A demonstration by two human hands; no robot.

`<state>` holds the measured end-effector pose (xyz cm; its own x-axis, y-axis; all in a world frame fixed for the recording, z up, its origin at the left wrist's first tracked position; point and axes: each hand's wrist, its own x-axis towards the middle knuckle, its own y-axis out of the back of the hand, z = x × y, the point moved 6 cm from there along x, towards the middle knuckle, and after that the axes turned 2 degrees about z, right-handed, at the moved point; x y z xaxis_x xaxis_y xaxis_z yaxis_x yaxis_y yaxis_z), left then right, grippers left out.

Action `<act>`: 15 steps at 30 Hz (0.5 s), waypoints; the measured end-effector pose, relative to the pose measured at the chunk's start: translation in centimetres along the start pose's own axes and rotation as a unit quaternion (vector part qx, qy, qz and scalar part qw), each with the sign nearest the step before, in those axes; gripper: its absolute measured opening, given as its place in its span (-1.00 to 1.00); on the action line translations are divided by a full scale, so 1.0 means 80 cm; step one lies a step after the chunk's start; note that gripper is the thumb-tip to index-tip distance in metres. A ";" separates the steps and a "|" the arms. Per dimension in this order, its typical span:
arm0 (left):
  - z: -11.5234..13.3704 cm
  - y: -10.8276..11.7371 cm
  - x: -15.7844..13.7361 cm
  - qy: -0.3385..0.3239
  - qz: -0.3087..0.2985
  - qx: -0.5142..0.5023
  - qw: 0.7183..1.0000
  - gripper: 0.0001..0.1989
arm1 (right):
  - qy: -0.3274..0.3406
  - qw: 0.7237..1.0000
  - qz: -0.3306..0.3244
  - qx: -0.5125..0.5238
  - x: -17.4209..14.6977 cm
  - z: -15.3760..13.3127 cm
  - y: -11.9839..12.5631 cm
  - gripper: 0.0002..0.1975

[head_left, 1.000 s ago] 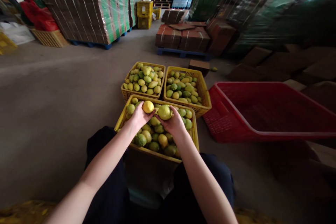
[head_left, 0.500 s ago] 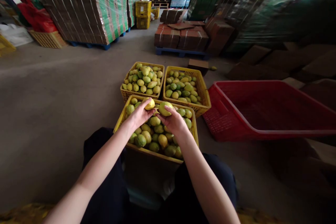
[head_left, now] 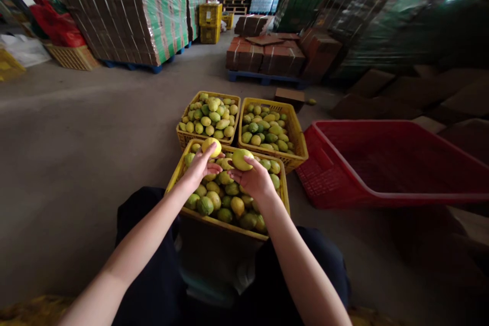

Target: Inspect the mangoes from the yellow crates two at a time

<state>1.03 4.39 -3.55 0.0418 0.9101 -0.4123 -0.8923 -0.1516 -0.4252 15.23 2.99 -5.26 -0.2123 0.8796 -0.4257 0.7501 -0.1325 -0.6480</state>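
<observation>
My left hand [head_left: 201,167] grips a yellow lemon [head_left: 211,147] between thumb and fingers, above the near crate. In my right hand [head_left: 254,177] is a greener, longer lemon [head_left: 242,159], with the thumb across its right side and fingers beneath. A small gap separates the two hands. Below them stands a yellow plastic crate [head_left: 225,228] full of green and yellow lemons [head_left: 205,206], partly hidden by my hands and forearms.
Behind it are a heaped left crate [head_left: 184,135] and a right crate [head_left: 301,137] of lemons. A large red basket [head_left: 324,173] stands at the right. Farther back are flattened cartons [head_left: 263,56] on a blue pallet and wrapped stacks [head_left: 164,15].
My left hand has moved slightly left with its lemon, widening the gap between the hands. My right hand still holds its lemon over the near crate.
</observation>
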 end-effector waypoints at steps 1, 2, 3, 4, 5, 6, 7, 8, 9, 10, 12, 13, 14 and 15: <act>0.002 0.002 0.000 0.002 -0.003 -0.009 1.000 -0.75 | -0.004 1.000 -0.006 0.001 0.000 0.000 0.000 -0.88; 0.004 0.003 0.000 0.007 -0.011 -0.021 1.000 -0.69 | -0.007 1.000 -0.011 0.002 -0.001 0.001 0.000 -0.85; 0.006 0.004 -0.001 0.014 -0.021 -0.033 0.999 -0.62 | -0.011 1.000 -0.016 0.002 -0.001 0.001 0.000 -0.82; 0.008 0.004 -0.001 0.023 -0.032 -0.045 0.998 -0.55 | -0.017 1.000 -0.020 0.002 -0.002 0.002 -0.001 -0.76; 0.008 0.004 -0.002 0.033 -0.042 -0.054 0.997 -0.48 | -0.023 0.999 -0.024 0.003 -0.003 0.002 -0.001 -0.69; 0.009 0.004 -0.002 0.044 -0.049 -0.060 0.996 -0.41 | -0.029 0.999 -0.027 0.004 -0.004 0.003 -0.001 -0.62; 0.008 0.005 -0.003 0.057 -0.054 -0.065 0.995 -0.35 | -0.035 0.999 -0.029 0.006 -0.005 0.003 -0.002 -0.55; 0.008 0.005 -0.004 0.069 -0.058 -0.068 0.994 -0.29 | -0.040 0.999 -0.028 0.010 -0.006 0.004 -0.002 -0.49; 0.006 0.005 -0.004 0.081 -0.063 -0.071 0.992 -0.23 | -0.044 0.999 -0.025 0.014 -0.007 0.004 -0.002 -0.45; 0.005 0.005 -0.004 0.092 -0.068 -0.073 0.991 -0.18 | -0.047 0.999 -0.020 0.019 -0.008 0.004 -0.002 -0.42; 0.001 0.005 -0.003 0.108 -0.075 -0.077 0.988 -0.11 | -0.047 0.998 -0.006 0.030 -0.009 0.003 -0.001 -0.38; -0.001 0.005 -0.002 0.114 -0.076 -0.081 0.987 -0.09 | -0.044 0.998 0.002 0.037 -0.009 0.003 0.000 -0.37; -0.003 0.005 -0.001 0.119 -0.075 -0.085 0.986 -0.07 | -0.042 0.998 0.010 0.044 -0.009 0.002 0.001 -0.36; -0.004 0.006 0.000 0.123 -0.071 -0.090 0.986 -0.06 | -0.040 0.998 0.018 0.050 -0.008 0.001 0.003 -0.35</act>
<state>0.79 4.22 -4.02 0.2885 0.8091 -0.5120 -0.7759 -0.1157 -0.6201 15.49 2.31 -5.21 -0.2393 0.8347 -0.4960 0.6926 -0.2113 -0.6897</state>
